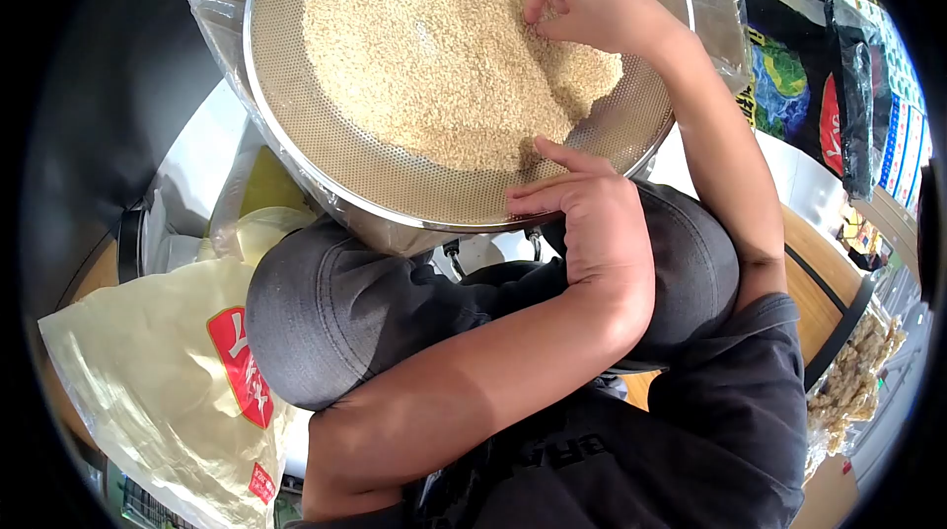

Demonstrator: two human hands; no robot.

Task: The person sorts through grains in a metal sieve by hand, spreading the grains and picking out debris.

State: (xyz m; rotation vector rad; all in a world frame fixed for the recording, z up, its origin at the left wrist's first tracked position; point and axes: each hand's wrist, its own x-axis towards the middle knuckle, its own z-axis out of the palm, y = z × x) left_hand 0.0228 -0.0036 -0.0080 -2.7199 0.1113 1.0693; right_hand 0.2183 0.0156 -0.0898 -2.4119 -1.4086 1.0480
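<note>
A wide perforated metal sieve (pixel 286 139) spans the top of the view above my knees. Pale small grains (pixel 424 45) lie heaped across its middle. My left hand (pixel 587 188) is at the sieve's near right edge, its fingers apart and fingertips over the perforated mesh, holding nothing. Farther up on the right, my right hand (pixel 582 11) is over the edge of the grain heap with fingers curled toward the thumb; what is between the fingertips is too small to tell. Clear plastic (pixel 222 11) shows around the sieve's outside.
At the lower left is a cream bag (pixel 148 351) with a red label. A black printed bag (pixel 809 85) lies to the right. Another clear bag with brown lumpy pieces (pixel 858 371) sits at the lower right, beside a wooden surface (pixel 814 297). My knees are below the sieve.
</note>
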